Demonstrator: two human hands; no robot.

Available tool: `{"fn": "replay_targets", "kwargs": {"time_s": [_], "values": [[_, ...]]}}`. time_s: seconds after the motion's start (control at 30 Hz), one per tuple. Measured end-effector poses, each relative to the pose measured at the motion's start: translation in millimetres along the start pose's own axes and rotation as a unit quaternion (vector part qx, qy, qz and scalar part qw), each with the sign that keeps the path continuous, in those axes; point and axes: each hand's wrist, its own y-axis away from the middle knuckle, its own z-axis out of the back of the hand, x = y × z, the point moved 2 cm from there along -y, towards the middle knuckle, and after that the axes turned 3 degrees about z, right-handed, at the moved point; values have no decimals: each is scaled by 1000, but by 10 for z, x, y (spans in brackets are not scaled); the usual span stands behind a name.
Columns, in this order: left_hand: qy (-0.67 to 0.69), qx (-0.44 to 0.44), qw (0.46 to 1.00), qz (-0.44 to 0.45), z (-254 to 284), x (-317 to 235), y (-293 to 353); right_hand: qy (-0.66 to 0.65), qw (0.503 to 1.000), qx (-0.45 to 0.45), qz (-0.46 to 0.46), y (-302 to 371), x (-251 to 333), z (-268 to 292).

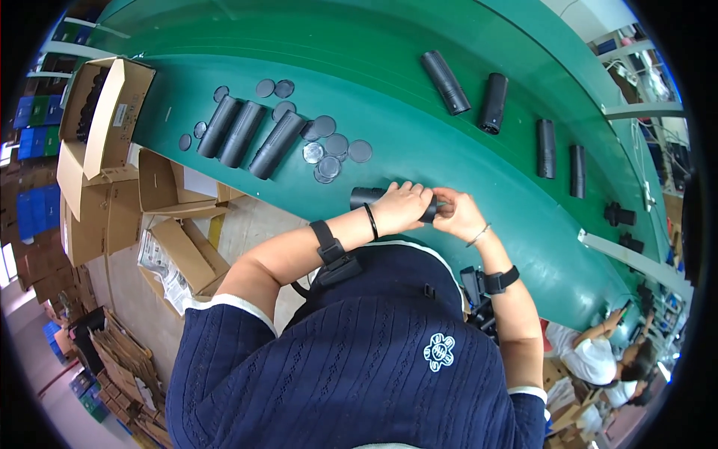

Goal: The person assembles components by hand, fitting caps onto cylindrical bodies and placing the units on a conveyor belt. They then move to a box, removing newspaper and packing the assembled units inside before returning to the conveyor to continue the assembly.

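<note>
A black ribbed plastic tube lies sideways close to my body at the near edge of the green bench. My left hand is wrapped over its middle from above. At the tube's right end, the fingers of my right hand are closed around the rim; whether a cap sits between them is hidden. To the left lie three similar tubes side by side, leaning toward the upper right. Several round black caps are scattered around them, some overlapping.
More black tubes lie spaced along the green belt beyond the bench. Open cardboard boxes stand at the left, one holding dark parts. A metal bracket juts in at the right. Another person is at the lower right.
</note>
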Motion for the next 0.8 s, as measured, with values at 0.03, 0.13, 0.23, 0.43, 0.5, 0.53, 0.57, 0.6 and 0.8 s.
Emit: {"fn": "replay_targets", "kwargs": {"time_s": [0.03,0.13,0.23,0.43,0.5,0.53,0.57,0.6,0.8], "values": [[-2,-4,1000,6,-7,11,25,2,1000,5,5,-14,73,-53],[-7,1,999,36,-47,54,109,202,978,-6,55,-52,221,-183],[-6,-3,999,54,21,132,243,219,965,-33,142,-216,92,-292],[98,-68,985,123,191,452,705,175,982,40,51,-745,46,-369],[251,-116,954,114,224,602,871,76,992,-47,91,-1091,-276,-355],[291,-117,942,120,273,646,963,58,997,-11,59,-1267,-315,-400],[290,-122,941,127,308,683,1065,58,996,-4,63,-1348,-178,-497],[331,-153,922,127,342,716,1165,235,961,-76,123,-1409,-21,-607],[505,-200,830,126,349,883,1352,501,840,25,208,-1676,229,-1079]]}}
